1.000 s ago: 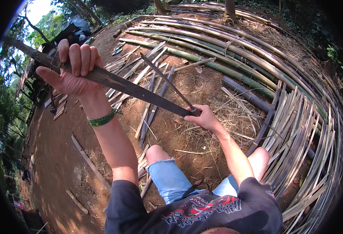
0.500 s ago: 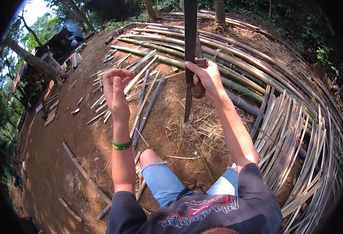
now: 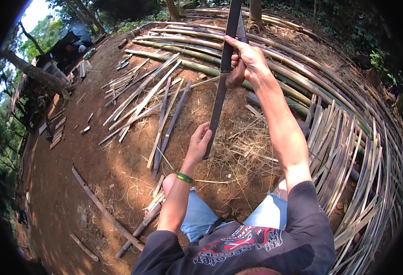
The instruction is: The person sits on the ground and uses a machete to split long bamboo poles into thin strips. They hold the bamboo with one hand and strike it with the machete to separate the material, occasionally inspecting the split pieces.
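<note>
Bare reddish-brown earth point(image 3: 73, 183) strewn with dry fibres fills the scene, under trees and beside a shelter at the upper left of the frame. At upper centre the right hand point(image 3: 247, 59) is closed around the wooden handle of a dark-bladed knife point(image 3: 236, 73), its fingers also wrapped over a long dark split bamboo strip point(image 3: 220, 87) that stands nearly upright. The left hand point(image 3: 199, 142), in mid-frame with a green band on its wrist, has its fingers curled loosely at the strip's lower end; whether they actually pinch it cannot be told. The strip's long axis runs from that lower end, just above the person's bare knees, up past the right hand and out of the top edge, so its upper end is cut off. The right hand sits higher along it, the left nearer the body. Most of the blade is hidden behind the strip. Outward lie loose pale split slats point(image 3: 151, 96) at centre left, and a fan of long bamboo poles point(image 3: 348, 137) curving round the right.
</note>
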{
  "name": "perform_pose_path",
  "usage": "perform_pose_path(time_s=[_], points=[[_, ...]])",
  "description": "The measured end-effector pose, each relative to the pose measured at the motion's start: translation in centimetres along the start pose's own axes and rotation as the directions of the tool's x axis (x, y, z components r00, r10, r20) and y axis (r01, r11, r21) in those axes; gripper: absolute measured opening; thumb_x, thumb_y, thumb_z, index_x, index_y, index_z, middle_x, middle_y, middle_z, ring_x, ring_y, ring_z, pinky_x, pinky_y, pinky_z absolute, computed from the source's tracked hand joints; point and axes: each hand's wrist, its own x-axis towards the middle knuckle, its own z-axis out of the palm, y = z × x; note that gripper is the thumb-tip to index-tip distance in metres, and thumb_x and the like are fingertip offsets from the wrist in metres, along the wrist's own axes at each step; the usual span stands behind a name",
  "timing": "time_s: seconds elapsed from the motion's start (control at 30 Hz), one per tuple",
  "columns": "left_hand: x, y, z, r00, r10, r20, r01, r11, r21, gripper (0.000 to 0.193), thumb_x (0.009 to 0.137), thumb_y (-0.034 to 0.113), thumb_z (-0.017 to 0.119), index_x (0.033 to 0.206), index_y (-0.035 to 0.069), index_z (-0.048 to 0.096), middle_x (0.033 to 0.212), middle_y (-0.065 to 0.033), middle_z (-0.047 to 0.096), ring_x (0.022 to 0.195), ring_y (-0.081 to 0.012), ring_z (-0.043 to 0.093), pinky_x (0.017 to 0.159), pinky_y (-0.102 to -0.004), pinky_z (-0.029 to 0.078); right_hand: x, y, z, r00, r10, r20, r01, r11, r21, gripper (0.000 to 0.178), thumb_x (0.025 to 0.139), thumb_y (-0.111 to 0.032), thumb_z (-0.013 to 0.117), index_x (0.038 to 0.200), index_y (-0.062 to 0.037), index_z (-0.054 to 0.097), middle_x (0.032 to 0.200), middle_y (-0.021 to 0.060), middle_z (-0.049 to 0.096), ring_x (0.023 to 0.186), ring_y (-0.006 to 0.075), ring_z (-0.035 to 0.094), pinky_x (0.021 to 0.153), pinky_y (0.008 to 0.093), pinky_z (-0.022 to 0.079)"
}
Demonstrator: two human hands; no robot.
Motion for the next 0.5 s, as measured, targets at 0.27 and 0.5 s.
perform_pose_path(time_s=[0.27,0.5], points=[[-1.3,0.6,1.7,0.995,-0.020,-0.096,0.015,0.999,-0.051,0.023,0.103,0.025,0.054,0.100,0.002,0.058,0.077,0.0061,0.047,0.070,-0.0038,0.041,0.061,-0.0224,0.034,-1.5,4.7,-3.3,0.999,-0.018,0.050,0.021,0.998,-0.062,0.030,0.088,-0.027,0.074,0.095,0.0009,0.066,0.088,0.0087,0.072,0.049,0.0066,0.050,0.044,0.0227,0.042],[1.8,4.3,2.8,0.975,-0.068,-0.210,-0.007,0.941,-0.339,0.023,0.104,0.028,0.052,0.101,0.006,0.058,0.080,0.0084,0.049,0.071,-0.0006,0.039,0.061,-0.0194,0.032,-12.2,17.9,-8.3,0.962,0.144,0.234,-0.170,0.981,0.093,0.012,0.092,-0.011,0.064,0.091,-0.0056,0.054,0.114,0.0199,0.069,0.045,0.0061,0.051,0.042,0.0216,0.043]])
